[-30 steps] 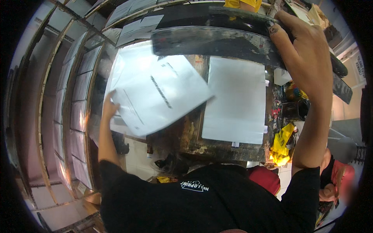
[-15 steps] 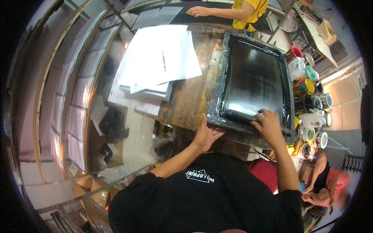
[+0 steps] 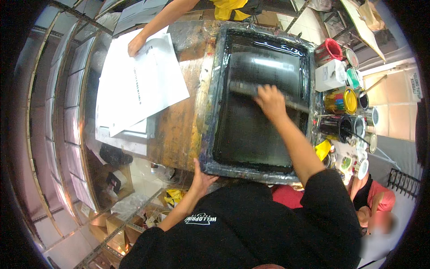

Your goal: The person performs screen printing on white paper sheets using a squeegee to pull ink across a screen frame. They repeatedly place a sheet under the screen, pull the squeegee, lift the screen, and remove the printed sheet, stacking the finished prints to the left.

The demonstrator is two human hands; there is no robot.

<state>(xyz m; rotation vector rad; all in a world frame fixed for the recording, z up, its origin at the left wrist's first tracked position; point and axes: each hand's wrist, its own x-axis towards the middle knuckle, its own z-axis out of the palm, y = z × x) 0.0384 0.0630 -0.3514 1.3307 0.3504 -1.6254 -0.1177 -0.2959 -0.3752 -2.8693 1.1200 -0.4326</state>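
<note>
A black-rimmed printing screen (image 3: 209, 105) lies on a stained wooden table, its mesh wet with dark ink. My right hand (image 3: 272, 102) grips a squeegee (image 3: 295, 106) that lies crosswise over the middle of the mesh; its bar is blurred by motion. At the screen's near left corner is my left hand (image 3: 204, 181), thumb up along the side and fingers curled at the near edge, partly hidden under the frame. Left of the screen, printed white sheets (image 3: 156, 80) lie in a stack, and a co-worker's hand (image 3: 136, 45) touches the top one.
Ink cans crowd the right side, among them a red can (image 3: 329, 50), a yellow can (image 3: 342, 101) and a white jug (image 3: 330, 75). A drying rack (image 3: 80, 107) with sheets stands at left. Another person (image 3: 376, 201) sits at lower right.
My right hand has pushed the squeegee from the screen's near end to its middle. The co-worker's hand has come onto the sheets. My left hand stays at the corner; the whole view has shifted.
</note>
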